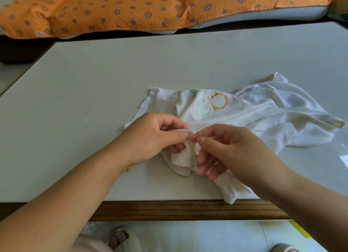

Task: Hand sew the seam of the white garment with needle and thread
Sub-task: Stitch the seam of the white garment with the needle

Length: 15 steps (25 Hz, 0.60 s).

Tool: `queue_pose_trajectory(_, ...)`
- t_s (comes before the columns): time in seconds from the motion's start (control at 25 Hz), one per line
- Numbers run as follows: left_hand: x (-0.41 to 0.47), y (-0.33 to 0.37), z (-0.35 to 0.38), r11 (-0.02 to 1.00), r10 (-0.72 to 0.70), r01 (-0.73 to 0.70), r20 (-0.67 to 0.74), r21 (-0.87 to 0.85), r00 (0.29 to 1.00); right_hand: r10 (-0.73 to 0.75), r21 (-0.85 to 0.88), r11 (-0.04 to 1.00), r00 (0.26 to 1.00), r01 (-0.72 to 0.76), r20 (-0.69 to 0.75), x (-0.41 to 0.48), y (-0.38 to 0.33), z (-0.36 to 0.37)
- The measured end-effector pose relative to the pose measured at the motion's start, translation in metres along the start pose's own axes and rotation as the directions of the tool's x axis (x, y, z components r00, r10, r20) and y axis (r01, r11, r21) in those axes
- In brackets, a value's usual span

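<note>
A crumpled white garment (263,112) with orange and green printed letters lies on the white table (131,72), right of centre. My left hand (150,138) pinches a folded edge of the garment between thumb and fingers, lifted slightly off the table. My right hand (231,148) holds a thin needle (196,132) between thumb and forefinger, its tip at the pinched fabric edge. The thread is too fine to make out. A lower flap of the garment hangs under both hands toward the table's front edge.
The table has a dark wooden front edge (178,210). An orange patterned quilt (131,8) lies on a cushion beyond the far edge. A small clear plastic piece (96,119) rests on the table to the left. Slippered feet (120,238) show on the floor below.
</note>
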State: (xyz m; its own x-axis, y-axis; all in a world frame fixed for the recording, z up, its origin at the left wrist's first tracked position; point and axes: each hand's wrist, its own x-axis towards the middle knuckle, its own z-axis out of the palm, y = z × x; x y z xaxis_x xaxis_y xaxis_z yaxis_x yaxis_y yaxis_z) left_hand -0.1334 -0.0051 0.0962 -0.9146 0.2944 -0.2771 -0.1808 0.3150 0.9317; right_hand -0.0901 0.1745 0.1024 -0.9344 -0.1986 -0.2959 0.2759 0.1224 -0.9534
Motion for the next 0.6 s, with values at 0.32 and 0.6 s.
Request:
queue_pose_trajectory(0.32, 0.0002, 0.0021, -0.0023, 0.998, -0.043, 0.043, -0.009, -0.038, 0.999, -0.026, -0.229, 0.973, 0.999, 0.019, -0.025, 0.0020, 0.0053, -0.0004)
queue_pose_trajectory(0.6, -0.0001, 0.0025, -0.0015, 0.997, -0.053, 0.052, -0.015, -0.052, 0.998, -0.023, -0.244, 0.970, 0.999, 0.013, -0.037, 0.0046, 0.0076, -0.0006)
